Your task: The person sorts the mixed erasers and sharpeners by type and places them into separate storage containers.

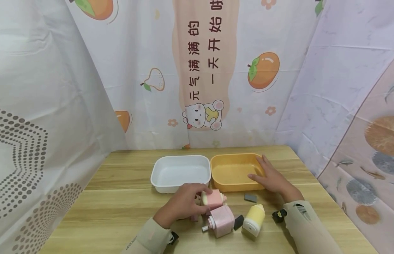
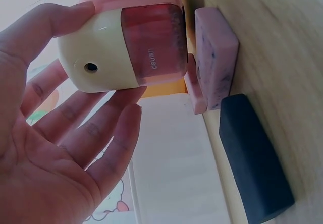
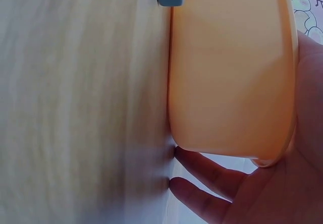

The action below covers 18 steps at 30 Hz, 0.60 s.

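My left hand [image 1: 184,203] holds a pink and cream pencil sharpener [image 1: 213,198] just in front of the two trays, thumb on one side and fingers on the other. In the left wrist view the sharpener's cream end [image 2: 96,57] has a small round hole, and its pink bin is see-through. My right hand [image 1: 274,178] grips the right end of the yellow tray [image 1: 238,187], its thumb over the rim and other fingers outside the end wall. A lilac-pink sharpener [image 1: 223,222] lies close to my left hand. A yellow sharpener [image 1: 255,218] lies farther right.
A white tray [image 1: 181,189] stands left of the yellow one. A grey block [image 1: 250,198] lies before the yellow tray, and a black block [image 1: 238,222] between the two lying sharpeners. The left wrist view shows a speckled pink block [image 2: 217,57] and a dark block [image 2: 255,158].
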Each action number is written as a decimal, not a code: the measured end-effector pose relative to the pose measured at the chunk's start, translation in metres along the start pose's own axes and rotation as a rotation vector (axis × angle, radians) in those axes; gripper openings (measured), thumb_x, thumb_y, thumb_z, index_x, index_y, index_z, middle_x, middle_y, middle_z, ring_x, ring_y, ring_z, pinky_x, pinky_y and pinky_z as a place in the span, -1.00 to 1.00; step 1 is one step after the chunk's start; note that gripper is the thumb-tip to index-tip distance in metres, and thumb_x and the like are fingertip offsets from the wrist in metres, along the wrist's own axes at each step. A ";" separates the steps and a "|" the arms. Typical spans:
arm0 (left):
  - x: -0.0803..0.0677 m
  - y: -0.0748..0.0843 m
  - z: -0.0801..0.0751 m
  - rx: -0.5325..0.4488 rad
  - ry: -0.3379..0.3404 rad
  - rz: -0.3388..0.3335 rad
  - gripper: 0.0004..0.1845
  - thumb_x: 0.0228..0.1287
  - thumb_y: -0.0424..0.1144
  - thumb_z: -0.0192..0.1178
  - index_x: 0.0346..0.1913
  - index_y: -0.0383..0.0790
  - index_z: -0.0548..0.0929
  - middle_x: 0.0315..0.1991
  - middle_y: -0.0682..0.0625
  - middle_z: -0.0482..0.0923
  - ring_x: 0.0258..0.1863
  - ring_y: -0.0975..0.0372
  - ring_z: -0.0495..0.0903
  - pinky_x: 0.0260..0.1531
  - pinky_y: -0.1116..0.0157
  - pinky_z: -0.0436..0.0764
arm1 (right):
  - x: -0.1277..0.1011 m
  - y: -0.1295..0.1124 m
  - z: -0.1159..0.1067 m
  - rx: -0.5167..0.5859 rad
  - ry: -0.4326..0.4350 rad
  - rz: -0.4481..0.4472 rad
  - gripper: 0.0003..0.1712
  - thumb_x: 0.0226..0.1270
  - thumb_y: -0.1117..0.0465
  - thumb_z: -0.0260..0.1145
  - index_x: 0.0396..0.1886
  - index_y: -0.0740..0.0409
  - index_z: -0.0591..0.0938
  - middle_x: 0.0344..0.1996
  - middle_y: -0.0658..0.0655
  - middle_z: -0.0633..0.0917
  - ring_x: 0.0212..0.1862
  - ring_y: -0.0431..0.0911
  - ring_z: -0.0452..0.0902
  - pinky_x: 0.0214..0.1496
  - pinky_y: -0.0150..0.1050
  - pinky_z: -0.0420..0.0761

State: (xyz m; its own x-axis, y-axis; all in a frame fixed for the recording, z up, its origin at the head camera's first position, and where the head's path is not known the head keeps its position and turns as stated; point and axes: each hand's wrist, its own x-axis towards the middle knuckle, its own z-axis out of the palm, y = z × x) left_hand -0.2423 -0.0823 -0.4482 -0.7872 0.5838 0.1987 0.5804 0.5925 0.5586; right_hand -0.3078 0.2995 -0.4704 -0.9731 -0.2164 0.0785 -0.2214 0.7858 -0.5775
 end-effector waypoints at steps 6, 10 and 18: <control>0.003 0.001 -0.002 -0.002 0.018 -0.003 -0.57 0.11 0.12 0.54 0.02 0.12 0.75 -0.06 0.24 0.73 -0.17 0.44 0.64 -0.11 0.35 0.66 | -0.001 0.001 -0.002 -0.010 0.000 0.004 0.20 0.41 -0.40 0.24 0.71 0.14 -0.08 0.66 0.42 -0.26 0.57 0.54 -0.14 0.43 0.56 0.07; 0.003 0.002 -0.003 0.002 0.033 0.000 -0.56 0.12 0.16 0.53 0.03 0.12 0.75 0.02 0.21 0.73 -0.15 0.42 0.66 -0.09 0.33 0.67 | -0.001 0.002 -0.002 -0.007 0.005 0.001 0.20 0.41 -0.40 0.25 0.71 0.15 -0.07 0.66 0.41 -0.25 0.58 0.53 -0.14 0.45 0.55 0.06; 0.001 0.004 -0.003 -0.006 0.075 0.028 -0.58 0.13 0.11 0.54 0.04 0.12 0.76 0.06 0.22 0.73 -0.10 0.41 0.67 -0.03 0.28 0.69 | 0.001 0.003 0.000 -0.006 0.005 -0.004 0.22 0.39 -0.42 0.25 0.71 0.15 -0.06 0.66 0.39 -0.24 0.59 0.52 -0.15 0.45 0.55 0.05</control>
State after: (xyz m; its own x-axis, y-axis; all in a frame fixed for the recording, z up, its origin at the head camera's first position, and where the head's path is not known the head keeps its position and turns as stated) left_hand -0.2410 -0.0811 -0.4437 -0.7839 0.5573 0.2738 0.6016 0.5727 0.5569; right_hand -0.3091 0.3018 -0.4726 -0.9726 -0.2165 0.0845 -0.2253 0.7884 -0.5724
